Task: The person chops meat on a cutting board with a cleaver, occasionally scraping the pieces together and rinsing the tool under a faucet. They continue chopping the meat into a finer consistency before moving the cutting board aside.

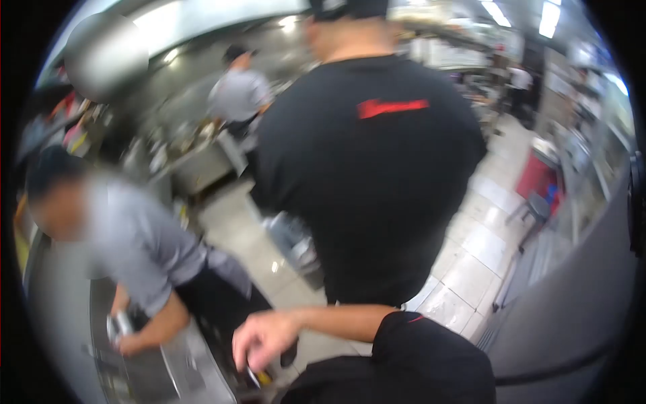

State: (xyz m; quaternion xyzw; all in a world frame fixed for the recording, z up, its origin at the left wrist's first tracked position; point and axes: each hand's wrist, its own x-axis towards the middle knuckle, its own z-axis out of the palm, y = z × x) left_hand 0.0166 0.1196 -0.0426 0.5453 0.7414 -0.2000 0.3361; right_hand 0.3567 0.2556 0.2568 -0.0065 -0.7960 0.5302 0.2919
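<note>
On the left, a co-worker [145,236] holds a silvery object [121,326] at the steel counter [192,360]. Rightward, a blurred shiny item [254,378] shows just below the right hand [264,338], its fingers loosely curled; whether they grip it, I cannot tell.

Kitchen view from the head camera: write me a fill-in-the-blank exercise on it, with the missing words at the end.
The lettering on the back of the large black shirt is ____ in colour. The person leaning at the left wears a shirt whose colour is ____. The floor is laid with pale square ____. The forearm behind the lowest bare hand comes out of a sleeve coloured ____.

Missing words: red; grey; tiles; black.
</note>
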